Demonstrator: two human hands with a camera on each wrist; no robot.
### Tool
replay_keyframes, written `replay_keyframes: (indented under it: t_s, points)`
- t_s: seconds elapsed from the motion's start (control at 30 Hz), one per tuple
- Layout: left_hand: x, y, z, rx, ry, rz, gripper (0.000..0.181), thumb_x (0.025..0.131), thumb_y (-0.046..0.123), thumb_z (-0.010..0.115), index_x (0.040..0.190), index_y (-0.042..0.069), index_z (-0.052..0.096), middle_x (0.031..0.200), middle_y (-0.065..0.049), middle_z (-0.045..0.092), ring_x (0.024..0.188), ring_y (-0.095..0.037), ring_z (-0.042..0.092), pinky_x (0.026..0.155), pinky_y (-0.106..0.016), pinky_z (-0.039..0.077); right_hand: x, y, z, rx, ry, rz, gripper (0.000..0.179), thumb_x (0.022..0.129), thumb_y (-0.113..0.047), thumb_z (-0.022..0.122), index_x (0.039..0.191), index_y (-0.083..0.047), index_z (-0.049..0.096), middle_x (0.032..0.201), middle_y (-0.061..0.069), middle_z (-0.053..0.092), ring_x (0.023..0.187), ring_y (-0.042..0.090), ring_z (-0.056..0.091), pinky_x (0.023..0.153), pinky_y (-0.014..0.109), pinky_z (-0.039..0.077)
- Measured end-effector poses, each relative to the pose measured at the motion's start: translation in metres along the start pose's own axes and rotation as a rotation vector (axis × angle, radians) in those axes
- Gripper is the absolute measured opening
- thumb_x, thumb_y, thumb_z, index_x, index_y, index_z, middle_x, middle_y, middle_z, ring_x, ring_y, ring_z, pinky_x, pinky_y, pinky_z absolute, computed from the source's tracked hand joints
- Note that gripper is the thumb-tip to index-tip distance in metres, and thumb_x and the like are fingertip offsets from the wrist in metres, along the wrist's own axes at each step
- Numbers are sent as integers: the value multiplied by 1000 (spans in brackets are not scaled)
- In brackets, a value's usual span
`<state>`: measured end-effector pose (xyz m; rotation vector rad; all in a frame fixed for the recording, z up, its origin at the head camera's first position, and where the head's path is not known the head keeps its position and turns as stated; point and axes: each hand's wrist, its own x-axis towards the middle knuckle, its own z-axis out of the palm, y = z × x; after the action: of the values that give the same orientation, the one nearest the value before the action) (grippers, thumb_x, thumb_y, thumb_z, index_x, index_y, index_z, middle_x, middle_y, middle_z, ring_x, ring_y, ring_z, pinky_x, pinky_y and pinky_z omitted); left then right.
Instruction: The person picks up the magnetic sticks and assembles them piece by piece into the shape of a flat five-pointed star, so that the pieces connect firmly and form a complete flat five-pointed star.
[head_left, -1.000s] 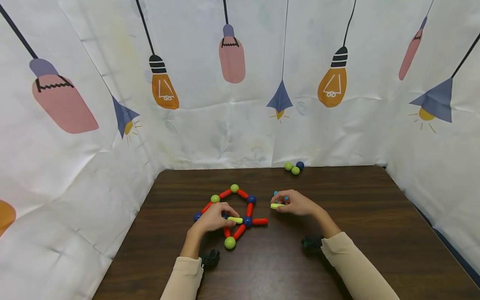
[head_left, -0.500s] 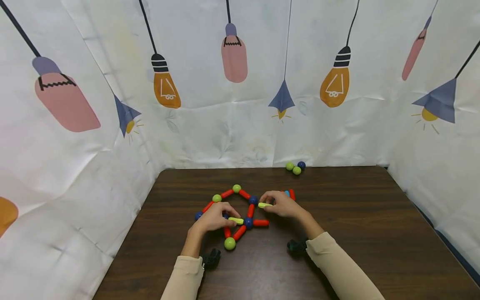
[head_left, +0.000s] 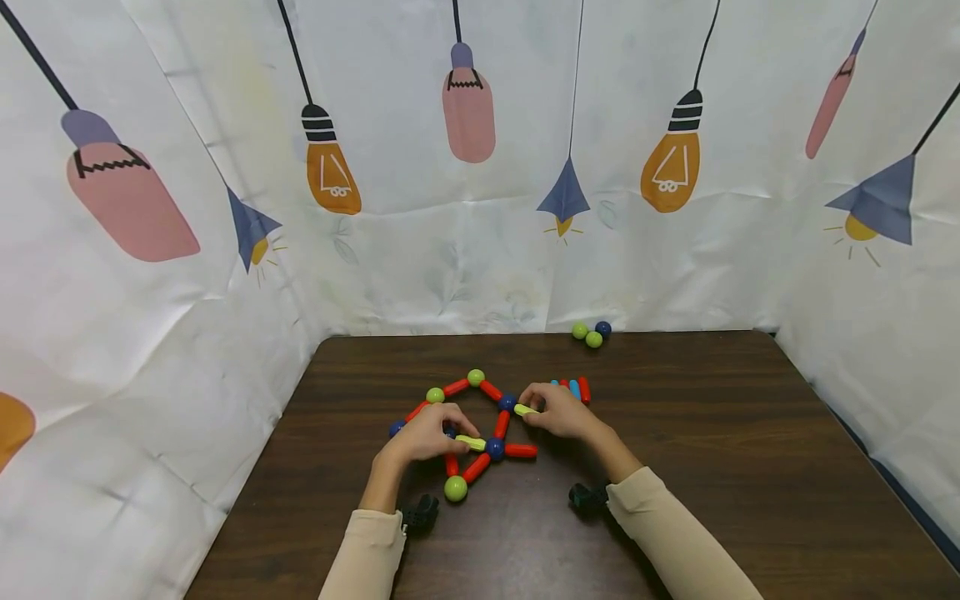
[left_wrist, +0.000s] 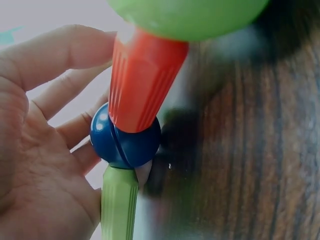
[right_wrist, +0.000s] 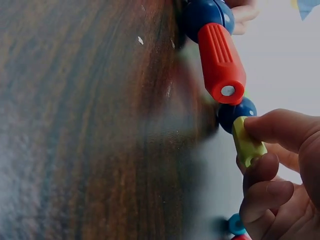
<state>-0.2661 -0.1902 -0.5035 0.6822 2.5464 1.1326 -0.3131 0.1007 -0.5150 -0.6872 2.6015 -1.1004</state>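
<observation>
A ring of magnetic toy rods and balls lies on the table. My left hand [head_left: 429, 435] reaches over its left part, pinching a yellow-green rod [head_left: 474, 442] against a blue ball [head_left: 495, 449]. A blue ball [left_wrist: 125, 137] joined to a red rod [left_wrist: 145, 82] and a green rod [left_wrist: 119, 205] shows beside that hand. My right hand [head_left: 558, 410] pinches another yellow-green rod [right_wrist: 248, 142] between thumb and finger. Its far end touches a blue ball [right_wrist: 236, 115] on the ring's right side. A red rod [head_left: 521, 451] points right from the lower blue ball.
Red and blue rods [head_left: 576, 389] lie just behind my right hand. Two green balls and a blue ball [head_left: 603, 329] sit at the table's back edge. A white cloth [head_left: 450, 275] with printed lamps hangs around the brown table [head_left: 675, 417].
My right hand has moved left with its yellow-green rod, which now meets the blue ball. Rods behind that hand have come into sight. The left hand stays almost in place.
</observation>
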Motion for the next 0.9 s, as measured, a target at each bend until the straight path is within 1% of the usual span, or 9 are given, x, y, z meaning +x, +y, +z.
replay_keyframes:
  t_s: [0.17,0.3,0.43,0.5,0.63,0.7,0.8,0.9]
  points:
    - [0,-1,-1,-5,30,-2,25,85,4,74,106,17,80,107,2,71,101,-20,61,86,-35,50,-3,0,0,15,6,3,18,93,-15,74,111,-12,70,86,0,62,65,13,53,60,27,45]
    - [-1,-3,-1,-15,75,1,31,85,1,71,111,16,77,114,2,72,106,-22,62,91,-40,51,-6,1,0,62,-3,10,18,95,-16,72,112,-11,69,86,1,63,61,14,55,57,28,47]
    - [-3,-4,-2,-7,133,-11,34,85,2,73,115,19,75,117,4,72,113,-23,62,97,-46,51,-11,4,-1,105,-14,27,20,98,-19,68,116,-10,67,88,1,64,59,14,57,56,30,50]
    - [-3,-2,-2,6,162,-20,33,86,5,75,116,20,75,119,4,71,116,-23,61,100,-49,50,-14,6,-2,116,-6,38,20,99,-20,67,117,-11,67,89,1,65,60,14,59,56,31,51]
    - [-2,5,-2,18,195,-20,34,88,10,78,120,16,73,123,2,70,123,-27,58,105,-55,47,-21,10,-4,132,16,45,21,98,-21,68,117,-12,68,90,0,65,60,15,58,57,32,51]
    - [0,11,-1,21,191,-12,35,88,12,79,122,14,72,125,1,69,126,-29,57,107,-57,45,-24,12,-5,136,22,37,20,99,-21,68,116,-12,68,90,0,65,60,14,58,57,31,51]
    - [3,20,3,58,157,-1,36,87,19,82,122,16,73,125,1,69,127,-29,56,109,-60,40,-26,13,-5,144,25,23,19,99,-20,67,116,-11,69,89,0,66,59,15,58,57,32,51]
    - [8,24,9,121,106,5,39,85,28,85,121,20,74,122,2,69,123,-27,56,104,-62,35,-27,14,-3,148,21,20,17,100,-19,66,115,-12,69,90,1,66,60,16,58,58,32,52]
